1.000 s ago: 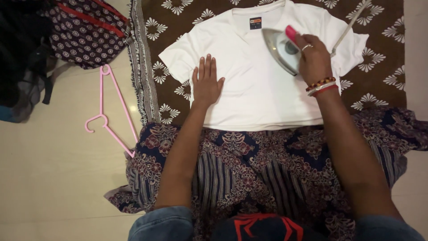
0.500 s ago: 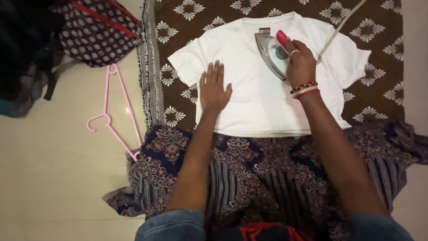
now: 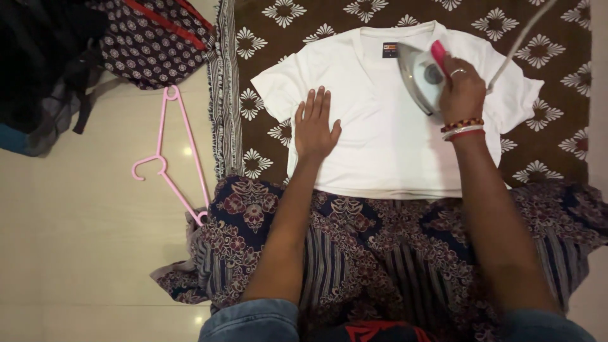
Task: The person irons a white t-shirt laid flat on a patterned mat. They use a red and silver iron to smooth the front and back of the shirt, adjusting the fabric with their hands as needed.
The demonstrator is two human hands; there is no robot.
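A person sitting on the floor is leaning over a patterned blue cloth (image 3: 380, 247), the left hand (image 3: 315, 126) lying flat with fingers spread on a white T-shirt (image 3: 386, 133). Farther off, the right hand (image 3: 462, 92) is gripping a pink-handled iron (image 3: 421, 75) near the shirt's collar, on a brown flowered mat (image 3: 544, 76). A pink hanger (image 3: 174, 152) is lying on the floor at left.

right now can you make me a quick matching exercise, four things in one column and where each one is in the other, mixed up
Things:
1. left hand
2. right hand
3. pink hanger
4. white t-shirt

Places:
a. lying on the pale floor
b. spread on the brown flowered cloth
c. gripping the iron near the collar
d. flat, palm down, on the shirt

Pairs: 1-d, 2-c, 3-a, 4-b
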